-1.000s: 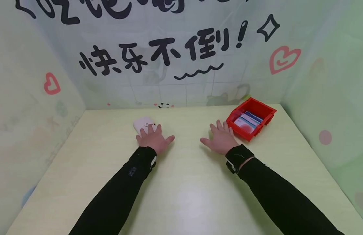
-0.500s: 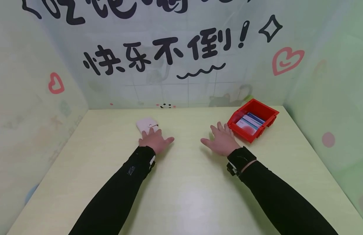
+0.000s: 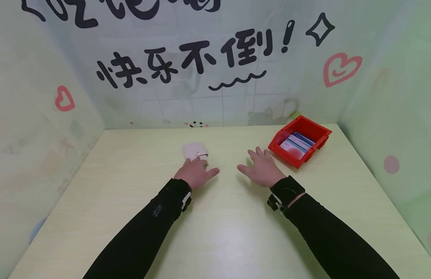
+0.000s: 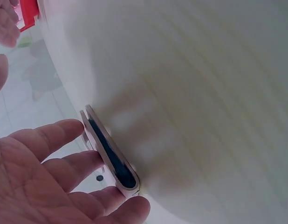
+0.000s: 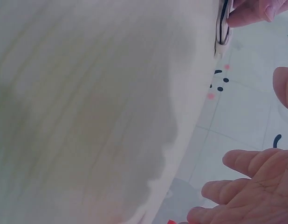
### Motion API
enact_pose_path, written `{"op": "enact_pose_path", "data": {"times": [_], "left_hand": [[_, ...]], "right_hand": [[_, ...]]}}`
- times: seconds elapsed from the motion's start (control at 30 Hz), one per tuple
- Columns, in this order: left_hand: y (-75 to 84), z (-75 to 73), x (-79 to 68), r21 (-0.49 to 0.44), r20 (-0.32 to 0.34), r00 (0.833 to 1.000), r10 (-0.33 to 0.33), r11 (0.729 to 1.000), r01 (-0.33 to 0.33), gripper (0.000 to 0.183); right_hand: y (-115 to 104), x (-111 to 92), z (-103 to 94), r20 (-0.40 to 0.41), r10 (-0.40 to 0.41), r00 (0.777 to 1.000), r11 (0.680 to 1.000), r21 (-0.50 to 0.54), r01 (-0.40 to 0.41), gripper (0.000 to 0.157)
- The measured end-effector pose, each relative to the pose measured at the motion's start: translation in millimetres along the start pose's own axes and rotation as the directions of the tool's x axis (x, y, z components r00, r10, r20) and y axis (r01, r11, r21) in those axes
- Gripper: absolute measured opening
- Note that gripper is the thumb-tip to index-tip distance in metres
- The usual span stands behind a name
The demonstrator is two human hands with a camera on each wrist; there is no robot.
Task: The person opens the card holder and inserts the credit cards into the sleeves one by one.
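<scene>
A small pale pink wallet [image 3: 195, 150] with a snap strap lies flat on the table left of centre. Its edge faces the left wrist view, showing a dark inside [image 4: 115, 161]. My left hand [image 3: 194, 173] rests its fingertips on the wallet's near part, the thumb held out to the right and away from it. Palm down, my right hand [image 3: 264, 168] hovers low over the table with fingers spread, holding nothing. Just beyond its fingertips stands a red bin [image 3: 307, 126] with several cards [image 3: 294, 145] inside.
The pale wooden table [image 3: 229, 224] is closed in by a printed backdrop [image 3: 201, 108] at the back and by side panels [image 3: 386, 128] left and right. The red bin sits near the back right corner.
My left hand has moved to the right, and the wallet has slid right along the table under its fingers. The right hand has barely shifted; the bin stays put.
</scene>
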State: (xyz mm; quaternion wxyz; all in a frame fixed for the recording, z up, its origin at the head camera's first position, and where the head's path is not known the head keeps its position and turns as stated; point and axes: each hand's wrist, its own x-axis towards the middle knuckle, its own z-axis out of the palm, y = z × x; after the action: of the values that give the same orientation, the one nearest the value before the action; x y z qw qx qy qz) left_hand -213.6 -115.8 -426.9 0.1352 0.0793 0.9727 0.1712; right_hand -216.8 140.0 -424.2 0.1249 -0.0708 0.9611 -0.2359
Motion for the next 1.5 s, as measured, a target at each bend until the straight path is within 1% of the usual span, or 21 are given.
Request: {"op": "enact_pose_path", "data": {"times": [0.07, 0.2, 0.3, 0.43, 0.6, 0.73, 0.87, 0.97, 1.03, 1.07, 1.13, 1.17, 1.23, 1.27, 1.33, 1.37, 1.43, 1.5], "left_hand": [[4.0, 1.0, -3.7, -0.007, 0.007, 1.0, 0.022, 1.0, -0.022, 0.078], [11.7, 5.4, -11.4, -0.021, 0.025, 0.998, 0.062, 0.998, -0.062, 0.071], [19.2, 7.9, -18.2, -0.041, 0.034, 0.994, 0.105, 0.994, -0.103, 0.066], [31.4, 10.6, -27.7, -0.077, 0.056, 0.986, 0.156, 0.985, -0.152, 0.059], [46.1, 15.6, -37.6, -0.091, 0.09, 0.971, 0.223, 0.972, -0.215, 0.061], [54.6, 18.4, -44.1, -0.116, 0.105, 0.958, 0.268, 0.96, -0.255, 0.056], [59.3, 17.6, -49.8, -0.148, 0.128, 0.946, 0.298, 0.949, -0.279, 0.053], [58.8, 14.4, -52.8, -0.203, 0.157, 0.938, 0.31, 0.939, -0.276, 0.057], [56.7, 10.2, -53.0, -0.276, 0.169, 0.932, 0.321, 0.923, -0.268, 0.059], [55.0, 8.0, -51.5, -0.322, 0.165, 0.931, 0.326, 0.91, -0.262, 0.058], [51.2, 3.4, -48.0, -0.421, 0.147, 0.94, 0.308, 0.879, -0.222, 0.054], [49.2, 1.7, -45.4, -0.484, 0.139, 0.948, 0.286, 0.855, -0.187, 0.051], [45.2, -0.2, -39.5, -0.58, 0.114, 0.968, 0.221, 0.806, -0.116, 0.048], [43.5, -0.1, -36.4, -0.612, 0.103, 0.978, 0.181, 0.787, -0.081, 0.047], [40.3, 2.7, -30.7, -0.65, 0.094, 0.99, 0.107, 0.76, -0.021, 0.047], [38.9, 5.1, -28.0, -0.644, 0.085, 0.993, 0.083, 0.765, -0.009, 0.048], [36.9, 10.6, -24.0, -0.59, 0.054, 0.996, 0.064, 0.807, -0.02, 0.049], [35.5, 16.1, -21.9, -0.527, 0.02, 0.997, 0.072, 0.849, -0.051, 0.048]], "right_hand": [[-1.7, -1.2, -1.1, 0.004, 0.003, 1.0, 1.0, 0.007, -0.003, 0.089], [-5.6, -3.1, -2.3, 0.013, 0.011, 1.0, 0.998, 0.057, -0.011, 0.087], [-8.5, -3.4, -1.1, 0.014, 0.01, 1.0, 0.997, 0.074, -0.011, 0.084], [-12.8, -3.6, 0.9, 0.008, -0.005, 1.0, 0.998, 0.057, 0.004, 0.076], [-18.7, -4.8, 1.6, 0.001, -0.055, 0.998, 0.998, 0.016, 0.055, 0.06], [-21.2, -3.9, 2.5, 0.02, -0.086, 0.996, 0.996, -0.012, 0.087, 0.049], [-23.1, -2.6, 5.0, 0.049, -0.127, 0.991, 0.991, -0.03, 0.128, 0.041], [-23.9, -3.5, 7.5, 0.077, -0.147, 0.986, 0.988, -0.034, 0.15, 0.036], [-24.9, -4.9, 7.9, 0.081, -0.156, 0.984, 0.987, -0.035, 0.159, 0.032], [-25.5, -5.7, 7.6, 0.077, -0.163, 0.984, 0.985, -0.042, 0.166, 0.031], [-27.3, -7.2, 7.5, 0.06, -0.173, 0.983, 0.982, -0.06, 0.177, 0.028], [-28.3, -7.6, 7.8, 0.048, -0.177, 0.983, 0.981, -0.076, 0.181, 0.027], [-30.6, -8.2, 9.1, 0.03, -0.171, 0.985, 0.979, -0.105, 0.173, 0.026], [-32.1, -8.3, 9.9, 0.026, -0.159, 0.987, 0.981, -0.112, 0.161, 0.027], [-34.7, -8.1, 12.6, 0.024, -0.135, 0.99, 0.982, -0.127, 0.137, 0.027], [-35.9, -8.2, 14.0, 0.026, -0.119, 0.993, 0.984, -0.131, 0.122, 0.028], [-37.9, -8.9, 16.3, 0.026, -0.1, 0.995, 0.985, -0.141, 0.103, 0.026], [-39.5, -10.1, 18.1, 0.022, -0.097, 0.995, 0.983, -0.156, 0.099, 0.023]]}}
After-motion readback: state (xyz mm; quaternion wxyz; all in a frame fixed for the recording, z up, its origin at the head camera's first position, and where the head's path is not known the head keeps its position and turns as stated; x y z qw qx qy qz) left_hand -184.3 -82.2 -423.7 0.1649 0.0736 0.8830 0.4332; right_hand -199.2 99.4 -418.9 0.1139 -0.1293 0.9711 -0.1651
